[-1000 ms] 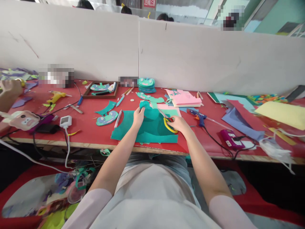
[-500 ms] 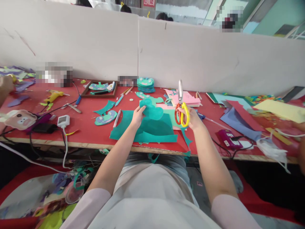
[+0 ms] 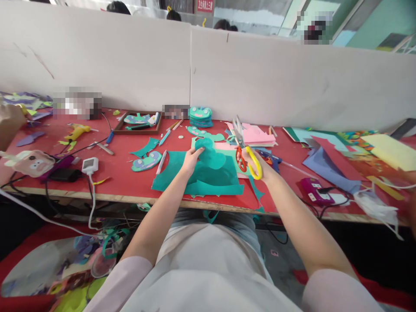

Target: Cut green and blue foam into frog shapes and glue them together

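My left hand [image 3: 190, 159] pinches a teal cut-out shape [image 3: 211, 157] with rounded lobes, lifted a little above a large teal foam sheet [image 3: 201, 180] that lies at the near edge of the red table [image 3: 123, 182]. My right hand [image 3: 258, 167] grips scissors [image 3: 244, 149] with yellow and red handles. Their blades point up and slightly left, and are a little apart. The scissors hover just right of the cut-out.
A pink sheet stack [image 3: 255, 135] and a blue glue gun [image 3: 273, 160] lie right of my hand. Finished frog pieces [image 3: 199, 116], a wooden tray [image 3: 138, 122], a yellow glue gun [image 3: 76, 130], a white plug [image 3: 89, 165], cords and coloured sheets [image 3: 328, 156] crowd the table. A pale partition [image 3: 227, 73] stands behind.
My right hand picked the scissors up off the teal sheet and raised them blades-up; now they tilt left and sit lower. My left hand kept hold of the cut-out.
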{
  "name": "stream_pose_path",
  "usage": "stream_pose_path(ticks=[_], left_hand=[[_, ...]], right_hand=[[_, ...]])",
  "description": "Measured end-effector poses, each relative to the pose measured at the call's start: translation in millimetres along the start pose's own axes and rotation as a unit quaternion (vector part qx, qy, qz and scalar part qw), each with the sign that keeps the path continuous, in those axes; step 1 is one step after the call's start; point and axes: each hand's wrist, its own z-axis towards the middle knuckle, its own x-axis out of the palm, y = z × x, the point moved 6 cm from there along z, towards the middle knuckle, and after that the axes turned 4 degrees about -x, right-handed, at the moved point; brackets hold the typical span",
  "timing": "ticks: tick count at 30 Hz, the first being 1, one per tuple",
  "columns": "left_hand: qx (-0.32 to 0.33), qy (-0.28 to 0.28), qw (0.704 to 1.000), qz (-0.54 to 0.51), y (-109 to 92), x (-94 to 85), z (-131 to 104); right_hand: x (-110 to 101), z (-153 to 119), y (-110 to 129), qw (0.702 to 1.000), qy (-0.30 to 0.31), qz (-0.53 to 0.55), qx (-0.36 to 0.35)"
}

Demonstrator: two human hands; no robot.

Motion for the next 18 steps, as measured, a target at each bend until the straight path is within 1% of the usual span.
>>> stream_pose_path(ticks=[3,5,7,10,14,18], left_hand=[[0.003,0.011,1.000,0.005,-2.0,2.5,-1.9],[0.007,0.011,1.000,0.006,-4.1,3.6,-3.6],[0.011,0.002,1.000,0.013,-6.6,3.9,-5.6],[0.025,0.000,0.999,0.027,-11.1,5.8,-8.4],[0.055,0.013,0.998,0.024,-16.3,9.2,-9.5],[0.061,0.018,0.998,0.016,-15.3,9.3,-8.0]], right_hand=[[3.2,-2.0,1.2,0.999,0.034,-0.010,0.040],[6.3,-4.4,3.4,0.997,0.030,-0.049,0.056],[12.0,-6.7,6.4,0.992,0.027,-0.111,0.054],[23.5,-9.5,6.9,0.980,0.042,-0.187,0.054],[33.7,-10.4,3.5,0.967,0.061,-0.240,0.061],[37.4,-7.9,-2.3,0.957,0.075,-0.275,0.055]])
